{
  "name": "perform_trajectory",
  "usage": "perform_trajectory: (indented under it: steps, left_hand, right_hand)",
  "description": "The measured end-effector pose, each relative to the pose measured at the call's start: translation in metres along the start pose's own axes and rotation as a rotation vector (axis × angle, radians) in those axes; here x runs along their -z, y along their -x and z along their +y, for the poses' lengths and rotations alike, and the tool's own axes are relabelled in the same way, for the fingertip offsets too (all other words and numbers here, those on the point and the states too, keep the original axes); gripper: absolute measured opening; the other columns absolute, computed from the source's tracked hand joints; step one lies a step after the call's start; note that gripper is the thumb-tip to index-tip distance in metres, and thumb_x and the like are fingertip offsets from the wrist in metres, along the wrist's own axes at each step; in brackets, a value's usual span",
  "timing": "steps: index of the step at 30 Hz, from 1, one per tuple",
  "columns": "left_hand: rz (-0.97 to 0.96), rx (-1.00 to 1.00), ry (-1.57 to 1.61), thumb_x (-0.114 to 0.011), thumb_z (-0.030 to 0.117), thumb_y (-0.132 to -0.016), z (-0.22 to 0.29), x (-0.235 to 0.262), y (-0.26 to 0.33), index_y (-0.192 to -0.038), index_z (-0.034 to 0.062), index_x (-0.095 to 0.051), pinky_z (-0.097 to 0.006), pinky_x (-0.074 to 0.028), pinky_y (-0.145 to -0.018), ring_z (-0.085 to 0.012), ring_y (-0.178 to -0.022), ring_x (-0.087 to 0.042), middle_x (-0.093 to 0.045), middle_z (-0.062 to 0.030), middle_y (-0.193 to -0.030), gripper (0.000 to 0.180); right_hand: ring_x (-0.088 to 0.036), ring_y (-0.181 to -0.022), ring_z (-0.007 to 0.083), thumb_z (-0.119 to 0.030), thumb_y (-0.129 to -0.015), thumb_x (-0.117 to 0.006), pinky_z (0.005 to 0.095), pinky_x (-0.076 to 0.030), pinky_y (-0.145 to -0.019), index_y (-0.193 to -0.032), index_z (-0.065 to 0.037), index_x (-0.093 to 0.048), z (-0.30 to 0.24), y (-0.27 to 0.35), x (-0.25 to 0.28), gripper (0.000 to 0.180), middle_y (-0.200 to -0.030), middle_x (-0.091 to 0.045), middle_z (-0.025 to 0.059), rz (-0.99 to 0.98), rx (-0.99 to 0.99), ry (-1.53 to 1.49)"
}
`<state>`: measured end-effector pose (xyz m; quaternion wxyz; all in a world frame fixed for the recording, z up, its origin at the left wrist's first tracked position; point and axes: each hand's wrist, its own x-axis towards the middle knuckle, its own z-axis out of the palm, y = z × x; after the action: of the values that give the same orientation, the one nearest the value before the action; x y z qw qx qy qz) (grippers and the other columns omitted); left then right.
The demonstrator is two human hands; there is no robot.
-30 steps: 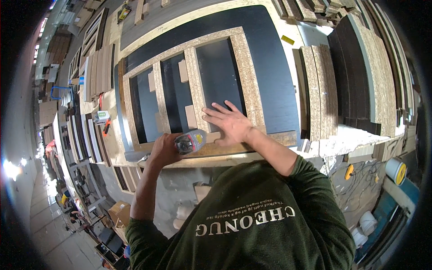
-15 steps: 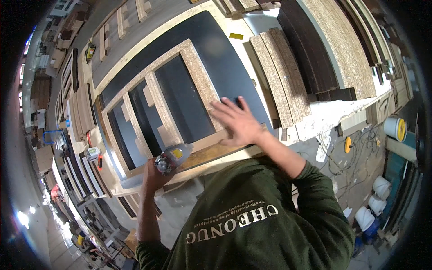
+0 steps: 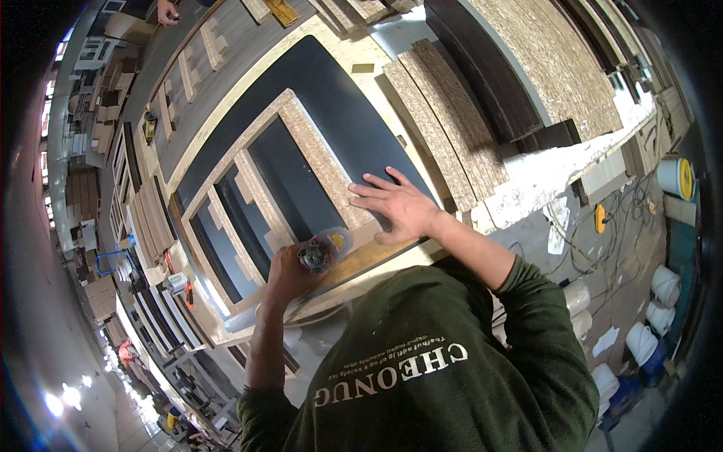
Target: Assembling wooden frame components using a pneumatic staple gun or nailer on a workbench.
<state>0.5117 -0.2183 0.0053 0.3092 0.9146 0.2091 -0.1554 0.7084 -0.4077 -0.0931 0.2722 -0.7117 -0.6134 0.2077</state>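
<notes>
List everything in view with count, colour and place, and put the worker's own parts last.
power tool: one, grey with red and yellow, in the left hand
frame: one, tan chipboard, on the panel
panel: one, blue-black, under the frame
chipboard strips: at least two, tan, right of the panel
dark boards: several, brown, beyond the strips
small tool: one, yellow and black, upper left
buckets: at least five, mostly white, far right
hanging device: one, orange-yellow, right, near cables
another person's hand: one, top left
top: one, dark green, lower middle
left hand: one, fingers around the tool
right hand: one, spread over the frame's near right corner
</notes>
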Motion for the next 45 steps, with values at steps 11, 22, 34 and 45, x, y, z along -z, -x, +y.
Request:
perform_trajectory:
  steps: [11, 22, 34, 45]
  left_hand:
    - [0.028, 0.037, -0.021, -0.076, 0.024, -0.066, 0.029, 0.004, -0.002, -0.097, 0.0059, -0.068, -0.037, -0.052, -0.072, -0.0285, -0.078, -0.067, -0.069, -0.0133, -0.083, 0.037]
    - [0.012, 0.070, -0.040, -0.080, 0.026, -0.063, 0.030, -0.001, -0.006, -0.100, 0.0053, -0.066, -0.037, -0.052, -0.074, -0.0275, -0.081, -0.067, -0.068, -0.0144, -0.087, 0.044]
    - [0.008, 0.052, 0.016, -0.076, 0.020, -0.060, 0.039, 0.004, -0.006, -0.097, 0.0068, -0.067, -0.039, -0.051, -0.072, -0.0320, -0.080, -0.065, -0.068, -0.0143, -0.083, 0.041]
    - [-0.029, 0.027, -0.017, -0.075, 0.020, -0.065, 0.036, -0.010, 0.002, -0.093, 0.0073, -0.066, -0.039, -0.050, -0.068, -0.0328, -0.075, -0.065, -0.066, -0.0158, -0.079, 0.032]
  right_hand:
    - [-0.026, -0.137, 0.0236, -0.046, -0.065, -0.063, 0.0505, -0.009, -0.114, -0.136, -0.016, -0.042, 0.001, -0.002, -0.003, 0.080, -0.148, -0.031, 0.0030, -0.019, -0.005, 0.014]
    - [-0.026, -0.138, 0.0240, -0.045, -0.064, -0.062, 0.0505, -0.009, -0.114, -0.136, -0.016, -0.042, 0.000, -0.002, 0.000, 0.080, -0.148, -0.031, 0.0035, -0.017, -0.013, 0.007]
    - [-0.025, -0.138, 0.0241, -0.039, -0.063, -0.066, 0.0490, -0.009, -0.115, -0.144, -0.012, -0.024, -0.006, -0.002, 0.010, 0.094, -0.147, -0.031, 0.0064, -0.048, -0.034, 0.009]
    - [-0.026, -0.137, 0.0236, -0.039, -0.064, -0.068, 0.0473, -0.009, -0.115, -0.144, -0.010, -0.022, -0.007, 0.004, 0.010, 0.096, -0.146, -0.032, 0.0085, -0.053, -0.060, -0.048]
